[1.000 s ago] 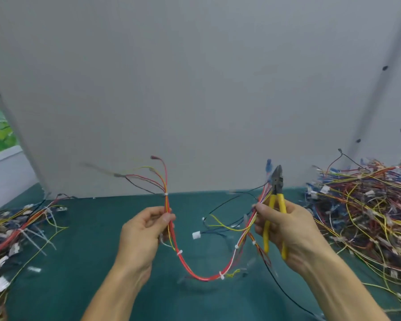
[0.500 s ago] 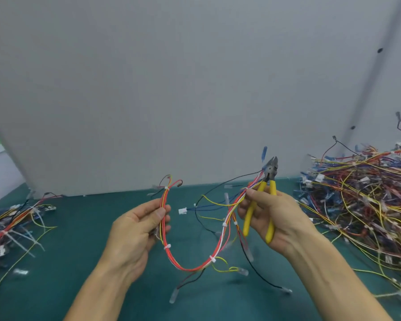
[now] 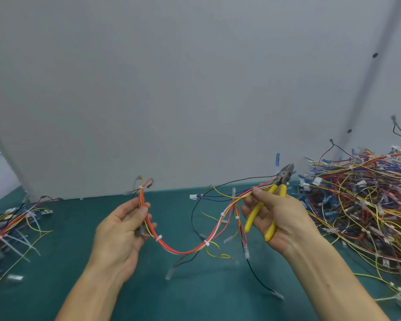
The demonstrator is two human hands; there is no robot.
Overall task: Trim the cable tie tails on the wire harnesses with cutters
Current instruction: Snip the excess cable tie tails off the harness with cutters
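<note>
A wire harness (image 3: 185,250) of red, orange, yellow and white wires sags in a loop above the green table between both hands. White cable ties (image 3: 159,238) ring it at several spots and look cut short. My left hand (image 3: 120,230) pinches the harness's left end between thumb and fingers. My right hand (image 3: 278,216) grips the yellow-handled cutters (image 3: 271,205), jaws pointing up and right, and also pinches the harness's right end with thumb and forefinger. Loose branch wires and connectors hang below the loop.
A large tangled pile of harnesses (image 3: 361,205) covers the right side of the green table (image 3: 63,232). A smaller bunch of harnesses with long white tie tails (image 3: 12,230) lies at the left. A grey wall panel (image 3: 195,89) stands close behind.
The hands have drawn apart, so the harness loop now hangs wider and shallower. The cutters' jaws now lean further to the right. The view has shifted a little.
</note>
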